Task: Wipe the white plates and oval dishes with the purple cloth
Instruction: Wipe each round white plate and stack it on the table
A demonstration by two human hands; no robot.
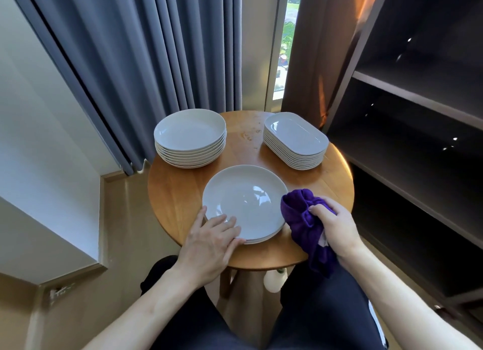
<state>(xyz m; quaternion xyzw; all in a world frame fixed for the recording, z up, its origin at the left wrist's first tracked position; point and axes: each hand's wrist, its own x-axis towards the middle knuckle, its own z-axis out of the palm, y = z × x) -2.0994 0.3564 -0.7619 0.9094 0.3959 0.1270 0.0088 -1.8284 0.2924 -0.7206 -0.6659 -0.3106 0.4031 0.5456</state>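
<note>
Well beyond both hands, at the far side of the round wooden table [180, 192], stand two white piles. A stack of round plates [190, 137] is ahead and a little left of the left hand [211, 236]. A stack of oval dishes [295, 140] is ahead of the right hand [333, 228]. Bare wood separates the piles, and neither touches the near plate [243, 198].

Grey curtains [143, 48] hang behind the table, with a strip of window [285, 48] and a brown curtain [326, 48] further right. A dark shelf unit [418, 119] rises to the right of the right hand, well apart from it. Below the table's near edge, between the person's legs in dark trousers [326, 310], a white object [273, 281] shows, too hidden to identify.

The near plate tops a short pile of its own kind, directly between the two hands and slightly ahead of them. The left hand lies flat on its near-left rim, fingers straight and lightly spread over the edge, thumb along the rim's outer side; it grasps nothing.

The right hand is curled tight round the purple cloth [300, 219], bunched in the fist. The cloth bulges out ahead and left of the knuckles, so only this bunched fabric stands between the hand and the plate. Its front fold touches or just overlaps the plate's right rim, and a loose end hangs below the wrist over the table's edge.
</note>
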